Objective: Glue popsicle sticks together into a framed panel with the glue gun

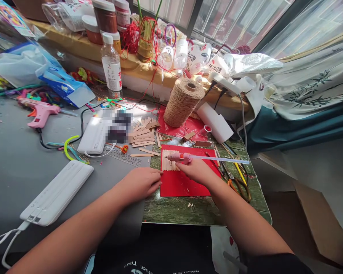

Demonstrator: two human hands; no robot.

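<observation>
My right hand [196, 170] is wrapped round a small pink hot glue gun [175, 156], with a long clear glue stick [217, 158] jutting out of its back. The gun's nozzle points left, over a row of wooden craft sticks [167, 165] laid side by side on a red sheet [185, 187]. At the sheet's left edge lies my left hand [144, 179], palm down, fingers stretched out and holding nothing. Loose craft sticks [143, 136] are heaped just beyond it.
Behind the sheet stands a twine spool [181, 104]. Pliers [240, 186] and other tools lie to the right. Two white power banks [57, 192], another pink glue gun [42, 112] and a glue bottle [112, 68] occupy the left. Jars and plastic bottles crowd the windowsill [160, 82].
</observation>
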